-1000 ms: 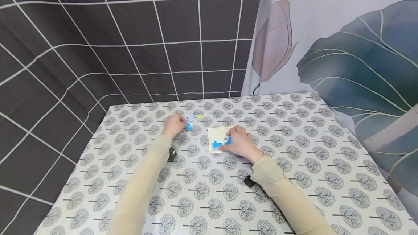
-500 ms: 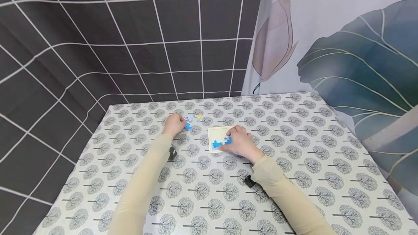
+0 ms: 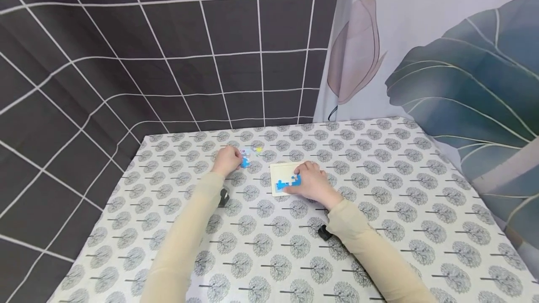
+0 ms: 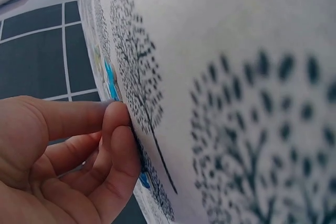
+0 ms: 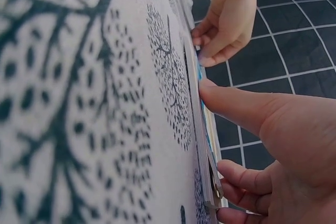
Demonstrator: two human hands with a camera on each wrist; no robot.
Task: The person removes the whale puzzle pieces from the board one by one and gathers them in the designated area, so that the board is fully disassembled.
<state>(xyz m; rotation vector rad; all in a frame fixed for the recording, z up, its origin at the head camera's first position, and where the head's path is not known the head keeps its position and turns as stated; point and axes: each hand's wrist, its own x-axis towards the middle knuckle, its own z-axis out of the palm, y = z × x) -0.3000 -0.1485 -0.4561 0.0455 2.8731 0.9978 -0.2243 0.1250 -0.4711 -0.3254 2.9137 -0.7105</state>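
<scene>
In the head view my left hand [image 3: 228, 160] is at a small group of jigsaw puzzle pieces [image 3: 245, 163], blue, pale and pink, toward the back of the table. Thumb and index finger come together at the edge of a blue puzzle piece [image 4: 111, 80] in the left wrist view; the fingertips partly hide it. My right hand [image 3: 313, 183] grips the right side of a cream puzzle tray [image 3: 278, 168], its thumb near the front edge and fingers spread toward the back. Joined blue puzzle pieces [image 3: 283, 184] lie along the front of the tray, partly covered by that hand.
A piece with a yellow star-like shape [image 3: 258, 149] lies right of the left hand's group. The table has a white tree-print cloth [image 3: 269, 233]. A dark grid-patterned curtain [image 3: 177, 36] hangs behind it, and a floral curtain [image 3: 446, 83] to the right. Black straps [image 3: 224, 197] sit at both wrists.
</scene>
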